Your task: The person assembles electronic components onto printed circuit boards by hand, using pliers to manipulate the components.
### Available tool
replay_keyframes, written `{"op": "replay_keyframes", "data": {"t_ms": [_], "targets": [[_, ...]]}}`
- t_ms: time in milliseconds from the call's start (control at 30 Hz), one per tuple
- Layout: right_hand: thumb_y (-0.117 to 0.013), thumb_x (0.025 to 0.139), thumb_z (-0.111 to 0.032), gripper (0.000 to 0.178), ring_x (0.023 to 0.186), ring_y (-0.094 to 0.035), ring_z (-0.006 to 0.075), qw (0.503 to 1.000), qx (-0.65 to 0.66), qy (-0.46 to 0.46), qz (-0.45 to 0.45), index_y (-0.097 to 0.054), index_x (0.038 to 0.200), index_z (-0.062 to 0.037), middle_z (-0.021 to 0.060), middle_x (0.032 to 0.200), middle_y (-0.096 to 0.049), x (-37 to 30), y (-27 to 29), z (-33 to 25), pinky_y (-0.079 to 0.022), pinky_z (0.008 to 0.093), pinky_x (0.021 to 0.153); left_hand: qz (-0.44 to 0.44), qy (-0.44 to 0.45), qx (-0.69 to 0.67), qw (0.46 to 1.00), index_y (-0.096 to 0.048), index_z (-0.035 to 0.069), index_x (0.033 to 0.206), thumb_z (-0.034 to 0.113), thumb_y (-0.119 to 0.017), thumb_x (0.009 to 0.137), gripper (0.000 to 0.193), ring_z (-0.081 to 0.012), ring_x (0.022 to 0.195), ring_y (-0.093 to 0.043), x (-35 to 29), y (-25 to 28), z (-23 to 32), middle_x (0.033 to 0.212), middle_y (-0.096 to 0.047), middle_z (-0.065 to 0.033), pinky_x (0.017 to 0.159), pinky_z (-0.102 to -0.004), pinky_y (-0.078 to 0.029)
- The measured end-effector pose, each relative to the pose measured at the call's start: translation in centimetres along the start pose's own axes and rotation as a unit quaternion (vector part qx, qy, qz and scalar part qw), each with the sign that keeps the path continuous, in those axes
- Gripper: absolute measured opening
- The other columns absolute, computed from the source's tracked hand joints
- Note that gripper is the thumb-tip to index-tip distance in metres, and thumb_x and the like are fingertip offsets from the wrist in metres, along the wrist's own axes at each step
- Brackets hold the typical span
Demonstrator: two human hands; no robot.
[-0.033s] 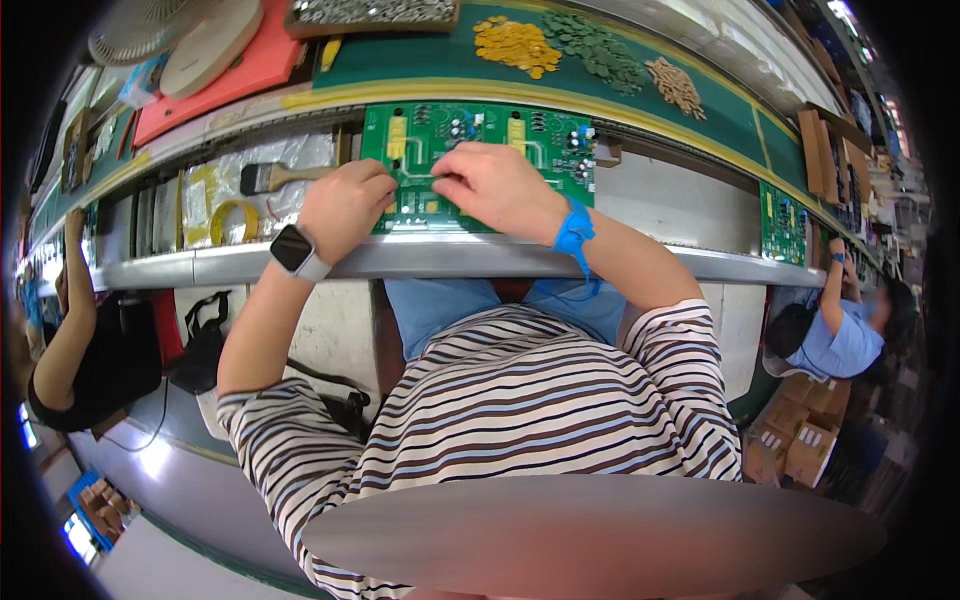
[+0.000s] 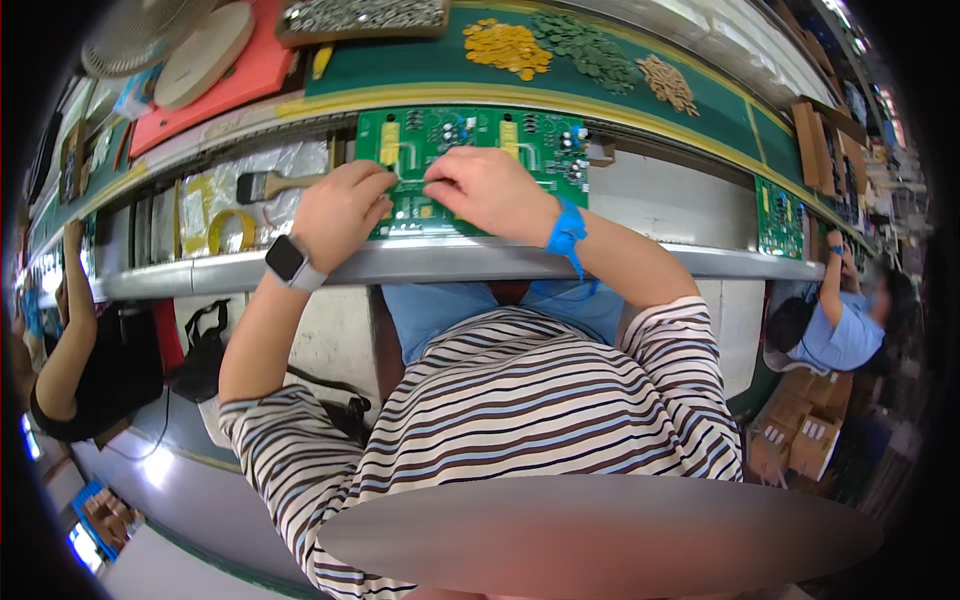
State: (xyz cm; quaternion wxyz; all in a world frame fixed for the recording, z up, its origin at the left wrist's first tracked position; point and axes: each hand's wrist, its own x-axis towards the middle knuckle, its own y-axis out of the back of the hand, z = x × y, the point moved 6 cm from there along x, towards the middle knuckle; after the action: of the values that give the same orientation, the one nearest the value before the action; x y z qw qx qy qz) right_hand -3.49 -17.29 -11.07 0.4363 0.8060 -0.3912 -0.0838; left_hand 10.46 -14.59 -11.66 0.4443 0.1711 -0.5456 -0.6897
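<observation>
A green circuit board [image 2: 545,145] with yellow blocks and small upright components lies across the rails in front of me. My left hand [image 2: 343,215], with a watch on its wrist, bends over the board's left side with thumb and fingers pressed together. Over the middle of the board is my right hand [image 2: 490,190], a blue band [image 2: 567,230] around its wrist. Its thumb and index finger also meet in a pinch. Whatever either hand has between its fingertips is too small or hidden to make out.
Left of the board lie a brush [image 2: 270,185] and a yellow tape roll [image 2: 232,231]. Beyond are piles of yellow discs [image 2: 507,48], green discs [image 2: 590,52] and tan parts [image 2: 667,83], plus a box of metal parts [image 2: 362,18]. Co-workers sit on both sides; another board [image 2: 778,220] lies right.
The whole view has shifted very slightly. Both hands stay over the same parts of the board, fingers still pinched.
</observation>
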Motion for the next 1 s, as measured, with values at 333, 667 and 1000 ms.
{"op": "replay_keyframes", "data": {"t_ms": [333, 667, 1000], "targets": [[-0.064, 0.079, -0.027, 0.027, 0.067, -0.061, 0.0191, 0.981, 0.16, -0.097, -0.049, -0.064, 0.089, -0.0026, 0.0107, 0.076, -0.064, 0.4, 2.9, 1.4, -0.047, 0.0301, 0.063, 0.088, 0.036, -0.12, 0.988, -0.06, 0.004, 0.092, -0.002, -0.063, 0.073, 0.02, -0.0277, 0.073, -0.058, 1.9, 1.8, 2.3, 0.083, -0.057, -0.0117, 0.063, -0.0329, -0.048], [-0.055, 0.081, -0.024, 0.021, 0.086, -0.059, 0.0352, 0.786, -0.451, -0.384, 0.178, -0.062, 0.087, -0.0059, 0.0172, 0.093, -0.059, -8.7, 21.1, 22.5, -0.05, 0.0444, 0.072, 0.106, 0.258, -0.281, 0.918, -0.06, 0.001, 0.098, 0.002, -0.059, 0.077, 0.021, -0.0143, 0.06, -0.056, -2.3, 0.0, -5.6, 0.075, -0.058, -0.0078, 0.059, -0.0248, -0.046], [-0.056, 0.081, -0.021, 0.014, 0.08, -0.058, 0.0352, 0.827, -0.419, -0.291, 0.235, -0.061, 0.086, -0.0085, 0.0158, 0.086, -0.059, -10.3, 21.7, 25.6, -0.048, 0.0453, 0.067, 0.05, 0.185, -0.158, 0.969, -0.059, 0.001, 0.097, 0.003, -0.057, 0.077, 0.02, -0.0291, 0.072, -0.06, -1.0, -1.0, -3.4, 0.082, -0.061, -0.0167, 0.065, -0.0347, -0.048]]}}
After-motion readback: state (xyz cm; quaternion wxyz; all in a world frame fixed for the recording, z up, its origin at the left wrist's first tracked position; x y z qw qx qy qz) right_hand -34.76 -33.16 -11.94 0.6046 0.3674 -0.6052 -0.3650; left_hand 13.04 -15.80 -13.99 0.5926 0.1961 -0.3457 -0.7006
